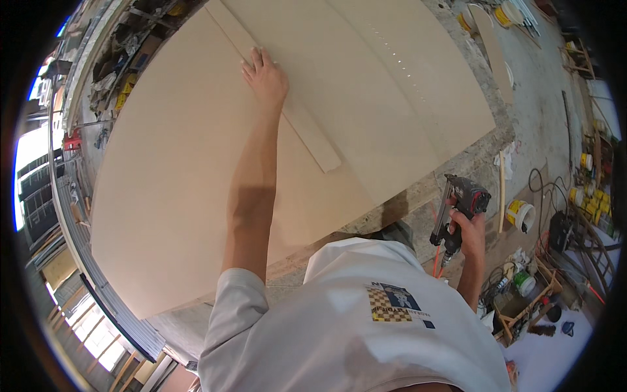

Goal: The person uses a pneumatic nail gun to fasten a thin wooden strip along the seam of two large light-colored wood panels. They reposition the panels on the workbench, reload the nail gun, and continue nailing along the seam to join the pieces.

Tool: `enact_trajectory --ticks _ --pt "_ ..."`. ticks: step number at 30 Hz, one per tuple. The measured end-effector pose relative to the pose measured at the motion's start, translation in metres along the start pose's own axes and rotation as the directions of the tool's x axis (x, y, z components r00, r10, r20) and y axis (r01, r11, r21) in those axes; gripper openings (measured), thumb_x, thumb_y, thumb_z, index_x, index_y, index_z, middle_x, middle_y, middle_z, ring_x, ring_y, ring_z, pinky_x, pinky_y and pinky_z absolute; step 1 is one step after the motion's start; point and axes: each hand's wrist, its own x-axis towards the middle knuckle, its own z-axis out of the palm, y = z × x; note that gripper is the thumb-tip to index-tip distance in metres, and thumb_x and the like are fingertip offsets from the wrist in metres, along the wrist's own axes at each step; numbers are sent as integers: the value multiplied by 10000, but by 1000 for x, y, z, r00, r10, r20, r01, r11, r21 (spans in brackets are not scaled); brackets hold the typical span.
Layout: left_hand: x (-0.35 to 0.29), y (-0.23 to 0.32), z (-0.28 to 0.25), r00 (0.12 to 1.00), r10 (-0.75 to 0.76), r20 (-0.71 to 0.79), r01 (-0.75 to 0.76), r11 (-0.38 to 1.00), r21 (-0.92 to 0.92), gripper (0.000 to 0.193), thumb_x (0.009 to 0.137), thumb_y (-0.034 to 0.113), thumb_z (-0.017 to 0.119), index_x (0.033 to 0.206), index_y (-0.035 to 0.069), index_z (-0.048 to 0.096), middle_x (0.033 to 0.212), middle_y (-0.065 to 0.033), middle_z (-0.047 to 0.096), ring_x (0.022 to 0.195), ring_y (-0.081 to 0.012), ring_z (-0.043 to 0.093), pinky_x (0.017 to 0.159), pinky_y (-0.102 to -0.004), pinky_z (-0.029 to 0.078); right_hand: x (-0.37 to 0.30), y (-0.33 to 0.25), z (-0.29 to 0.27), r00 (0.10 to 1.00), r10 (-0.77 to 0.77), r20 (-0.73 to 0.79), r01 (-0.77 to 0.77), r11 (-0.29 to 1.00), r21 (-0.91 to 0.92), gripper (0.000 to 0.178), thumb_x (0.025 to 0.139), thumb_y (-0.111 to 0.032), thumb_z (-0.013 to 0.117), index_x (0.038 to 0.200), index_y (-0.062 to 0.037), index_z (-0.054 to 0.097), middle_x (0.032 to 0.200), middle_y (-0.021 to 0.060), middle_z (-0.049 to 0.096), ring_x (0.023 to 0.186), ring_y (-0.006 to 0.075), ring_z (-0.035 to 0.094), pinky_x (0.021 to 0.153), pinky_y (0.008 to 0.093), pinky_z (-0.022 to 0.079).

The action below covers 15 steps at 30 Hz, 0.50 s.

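Note:
A narrow flat strip of board point(310, 137) lies on a large pale sheet point(176, 157) that covers the worktable. My left hand point(266, 77) rests on the strip, fingers stretched out and pressing flat across it near its edge. At my right side, off the sheet's near edge, my right hand point(471, 228) grips a black nail gun point(465, 196) by its handle. An orange air hose point(436, 260) hangs below the tool. The nail gun is held apart from the sheet and the strip.
The table's rough rim point(418, 196) shows along the sheet's near edge. On the floor to the right are a white-and-yellow bucket point(520, 214), a thin wooden stick point(502, 189), cables and a cluttered wooden crate point(529, 300). Shelves with materials point(124, 65) stand at the far left.

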Motion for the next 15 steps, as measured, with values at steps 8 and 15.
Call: enact_trajectory --ticks 8,15 --pt "-2 1 -1 1000 6 -24 -5 1000 10 550 948 150 520 1471 -6 452 1595 -214 357 1420 -578 294 1190 -628 224 3 3 2 999 36 33 -36 999 -15 379 859 -20 655 1236 0 629 1067 79 711 562 112 541 514 301 467" --pt "1 3 5 999 -17 -30 18 999 34 554 945 143 515 1477 4 449 1601 -192 354 1427 -569 293 1192 -620 227 4 -2 8 999 27 22 -27 1000 -3 377 858 -20 651 1233 8 628 1047 80 709 562 113 549 508 299 464"
